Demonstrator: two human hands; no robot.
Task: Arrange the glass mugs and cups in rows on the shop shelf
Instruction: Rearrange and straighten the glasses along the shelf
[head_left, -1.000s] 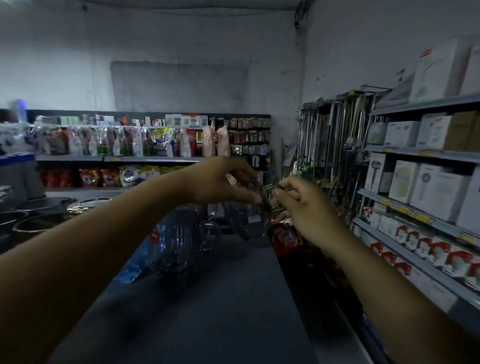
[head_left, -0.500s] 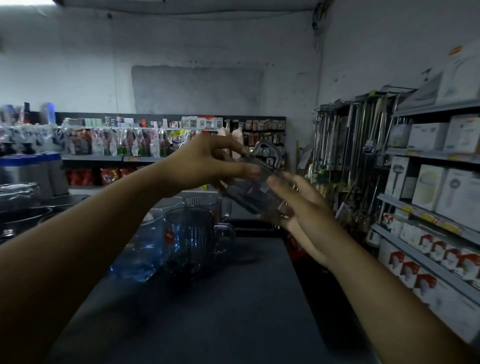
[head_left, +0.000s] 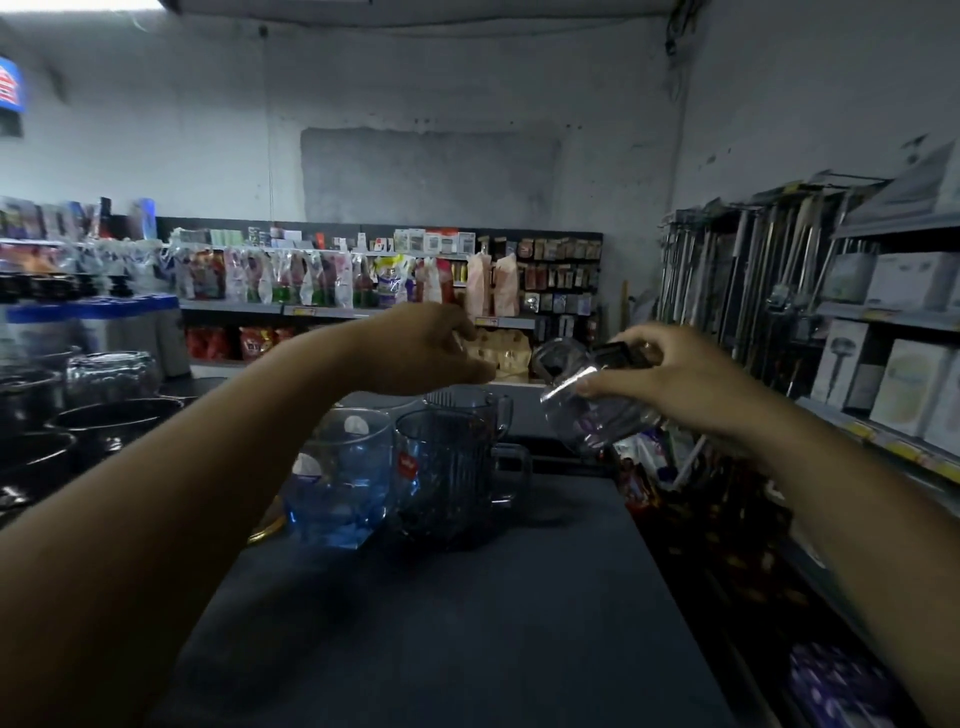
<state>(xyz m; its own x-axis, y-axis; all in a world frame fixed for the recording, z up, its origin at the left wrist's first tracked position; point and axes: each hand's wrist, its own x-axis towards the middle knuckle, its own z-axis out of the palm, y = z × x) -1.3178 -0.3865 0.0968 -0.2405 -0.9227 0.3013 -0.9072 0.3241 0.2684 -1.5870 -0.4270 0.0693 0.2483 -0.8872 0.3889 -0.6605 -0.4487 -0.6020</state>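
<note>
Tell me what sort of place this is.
Most likely a household-goods shop: tiered shelves of boxed goods with price strips on the right, a rack of hanging long-handled utensils, and packaged goods lining the back shelves.

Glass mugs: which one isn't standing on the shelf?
The clear mug gripped by the right hand, tilted in the air; the blue mugs and dark ribbed mugs stand upright on the shelf top.

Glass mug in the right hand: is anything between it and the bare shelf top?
Nothing visible does. The glass mug, tilted in the right hand, hangs right of the ribbed pitcher; the shelf top in front of that pitcher lies bare.
</note>
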